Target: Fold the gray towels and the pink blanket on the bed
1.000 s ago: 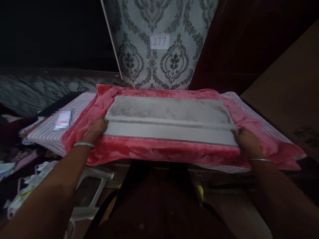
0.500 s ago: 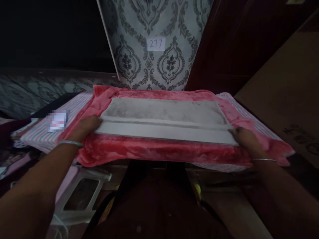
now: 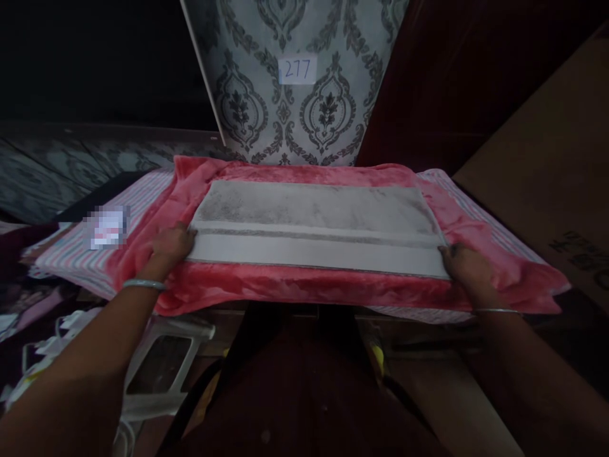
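Note:
A grey plush mat (image 3: 304, 206) lies across a red fleece blanket (image 3: 295, 285). Along its near side the mat is folded over, so a long strip of its smooth white backing (image 3: 314, 252) faces up. My left hand (image 3: 175, 242) pinches the fold at the left end, thumb and fingers together. At the right end my right hand (image 3: 464, 261) grips the other corner in the same way. Between the two hands the folded strip runs nearly straight. The fingertips beneath the mat are hidden.
Under the blanket is a striped cloth (image 3: 66, 257), with a blurred packet (image 3: 107, 228) on its left side. A dark screen (image 3: 104, 63) stands behind at left, a cardboard box (image 3: 547, 165) at right. Below left is a white plastic stool (image 3: 190, 355).
The view has tipped slightly downward. Both hands keep hold of the folded ends, and the mat's near edge sits a little closer to the blanket's front edge.

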`<state>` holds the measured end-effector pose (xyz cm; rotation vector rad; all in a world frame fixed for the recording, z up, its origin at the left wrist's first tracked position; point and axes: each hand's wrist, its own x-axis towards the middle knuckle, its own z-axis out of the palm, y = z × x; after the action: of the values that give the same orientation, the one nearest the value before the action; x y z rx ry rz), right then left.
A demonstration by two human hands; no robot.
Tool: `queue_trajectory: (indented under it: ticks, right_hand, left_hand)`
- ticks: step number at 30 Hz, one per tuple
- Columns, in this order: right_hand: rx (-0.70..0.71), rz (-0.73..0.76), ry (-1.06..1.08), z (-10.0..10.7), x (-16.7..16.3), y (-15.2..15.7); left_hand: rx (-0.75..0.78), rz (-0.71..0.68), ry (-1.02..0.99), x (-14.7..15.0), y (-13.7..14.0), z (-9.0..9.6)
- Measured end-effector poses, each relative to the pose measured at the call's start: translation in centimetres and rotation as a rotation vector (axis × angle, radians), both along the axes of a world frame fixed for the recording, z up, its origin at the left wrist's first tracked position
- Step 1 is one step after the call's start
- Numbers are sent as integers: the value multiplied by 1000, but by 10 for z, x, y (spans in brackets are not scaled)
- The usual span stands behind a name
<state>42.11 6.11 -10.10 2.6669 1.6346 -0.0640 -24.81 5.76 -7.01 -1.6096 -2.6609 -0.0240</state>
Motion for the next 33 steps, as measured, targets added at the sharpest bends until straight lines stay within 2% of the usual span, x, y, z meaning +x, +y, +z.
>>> queue_trajectory:
  ticks: [2,3,6,8,9,11,14,18,25,29,31,33]
  right_hand:
    - [106,81,-65,3,-13,4]
    - [173,156,-81,4,-25,8]
    - [316,504,-2,-1,-77,27]
    - [341,727,53,-11,-115,40]
    - [322,801,47,-17,-131,45]
    - [252,875,10,-32,-154,51]
    - [209,892,-8,-52,-163,54]
    - [230,887,12,-62,-157,54]
    - [228,864,16,-69,-160,56]
    - [258,874,26,-75,-159,56]
    - [272,889,32,-76,-157,57]
    - [267,898,49,-71,-157,61]
  left_hand:
    - [57,-78,68,14,3,2]
    - [88,-167,93,25,6,1]
    - [130,-605,38,76,24,-7]
    - [82,-854,-28,110,37,-19]
    - [47,-919,-37,123,42,-25]
    - [-15,-965,-36,139,51,-38]
    - [-50,-961,-37,137,58,-51]
    - [-18,-919,-16,112,64,-52]
    - [42,-469,52,58,76,-37]
    - [46,-264,24,46,85,-28]
    - [72,-230,20,48,90,-26]
    - [101,-305,22,53,97,-25]
